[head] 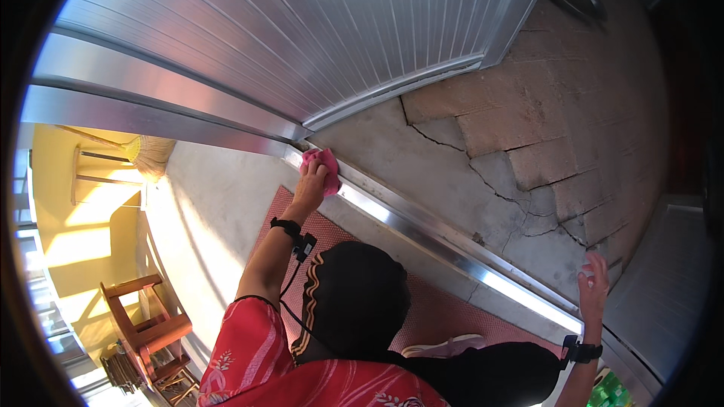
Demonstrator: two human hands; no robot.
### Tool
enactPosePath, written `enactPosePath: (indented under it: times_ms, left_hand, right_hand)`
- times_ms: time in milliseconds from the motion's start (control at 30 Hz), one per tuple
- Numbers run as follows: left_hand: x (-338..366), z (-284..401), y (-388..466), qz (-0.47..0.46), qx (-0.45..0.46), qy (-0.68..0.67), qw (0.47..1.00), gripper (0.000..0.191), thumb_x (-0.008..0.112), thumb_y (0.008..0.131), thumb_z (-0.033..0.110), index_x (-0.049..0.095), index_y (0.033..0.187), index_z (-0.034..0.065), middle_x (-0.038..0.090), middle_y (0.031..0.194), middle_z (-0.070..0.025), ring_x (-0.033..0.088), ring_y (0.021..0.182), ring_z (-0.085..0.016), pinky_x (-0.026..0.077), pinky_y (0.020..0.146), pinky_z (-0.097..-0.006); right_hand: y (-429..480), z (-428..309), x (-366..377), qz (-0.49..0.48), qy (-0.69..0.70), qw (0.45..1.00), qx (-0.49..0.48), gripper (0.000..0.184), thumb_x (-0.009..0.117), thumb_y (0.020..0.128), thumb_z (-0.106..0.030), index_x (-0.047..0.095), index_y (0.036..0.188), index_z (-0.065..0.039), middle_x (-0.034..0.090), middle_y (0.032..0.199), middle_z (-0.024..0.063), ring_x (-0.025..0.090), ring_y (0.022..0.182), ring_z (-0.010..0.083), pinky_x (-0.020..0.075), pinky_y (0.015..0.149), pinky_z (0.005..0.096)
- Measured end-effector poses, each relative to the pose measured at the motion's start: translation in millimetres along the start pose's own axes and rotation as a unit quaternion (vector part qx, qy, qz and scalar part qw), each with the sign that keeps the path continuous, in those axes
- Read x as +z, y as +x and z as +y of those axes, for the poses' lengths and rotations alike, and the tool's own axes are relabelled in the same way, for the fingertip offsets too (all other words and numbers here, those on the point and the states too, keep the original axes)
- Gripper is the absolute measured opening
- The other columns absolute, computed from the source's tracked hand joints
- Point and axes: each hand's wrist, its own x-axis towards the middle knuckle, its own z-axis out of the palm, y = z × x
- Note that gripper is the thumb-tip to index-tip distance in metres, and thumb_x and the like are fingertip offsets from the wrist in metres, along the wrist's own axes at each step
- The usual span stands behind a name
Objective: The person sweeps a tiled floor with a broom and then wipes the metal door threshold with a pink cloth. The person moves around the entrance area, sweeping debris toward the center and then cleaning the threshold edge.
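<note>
My left hand holds a pink cloth against the metal door sill, close to the corner where the door frame meets it. Over the far right end of the sill is my right hand, fingers curled with nothing seen in them, beside a grey metal door panel. The ribbed metal door stands swung outward above the paving. Both wrists wear black bands.
Cracked concrete and brick paving lie beyond the sill. A red woven mat lies inside, under a shoe. At the left are a straw broom, a wooden chair and a yellow wall.
</note>
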Motion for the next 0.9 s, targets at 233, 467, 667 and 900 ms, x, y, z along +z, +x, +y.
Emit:
enactPosePath:
  times_ms: [233,467,667,900]
  left_hand:
    - [12,-41,3,0.125,-0.190,-0.058,0.972,0.040,0.066,0.074,0.001,0.052,0.111,0.0077,0.045,0.127,-0.0216,0.047,0.112,-0.048,0.043,0.097,-0.0514]
    - [28,-42,-5,0.138,-0.121,-0.063,0.981,0.047,0.068,0.072,0.002,0.051,0.116,0.0033,0.043,0.131,-0.0227,0.042,0.121,-0.047,0.038,0.103,-0.0521]
    - [24,-89,17,0.138,-0.195,-0.057,0.969,0.054,0.064,0.076,0.003,0.049,0.128,0.0014,0.044,0.136,-0.0249,0.044,0.124,-0.045,0.036,0.106,-0.0505]
    - [21,-97,15,0.115,-0.122,-0.014,0.986,0.055,0.063,0.076,0.004,0.052,0.130,0.0008,0.045,0.137,-0.0249,0.042,0.127,-0.044,0.035,0.107,-0.0498]
  right_hand:
    - [21,-53,-9,0.011,0.010,0.999,-0.046,0.040,0.055,0.084,0.003,0.057,0.123,-0.005,0.052,0.133,0.0069,0.060,0.099,0.0175,0.0487,0.081,0.0288]
    - [0,-24,4,0.009,0.046,0.999,-0.012,0.033,0.055,0.086,0.002,0.060,0.118,-0.004,0.054,0.130,0.0068,0.060,0.094,0.0157,0.0479,0.079,0.0276]
    - [-9,-3,5,0.022,0.049,0.999,-0.002,0.029,0.055,0.087,0.001,0.060,0.116,-0.003,0.056,0.124,0.0075,0.060,0.091,0.0159,0.0482,0.078,0.0272]
    - [-16,6,17,0.006,0.043,0.999,-0.008,0.027,0.057,0.087,0.001,0.061,0.114,-0.002,0.059,0.117,0.0080,0.059,0.087,0.0155,0.0485,0.077,0.0272]
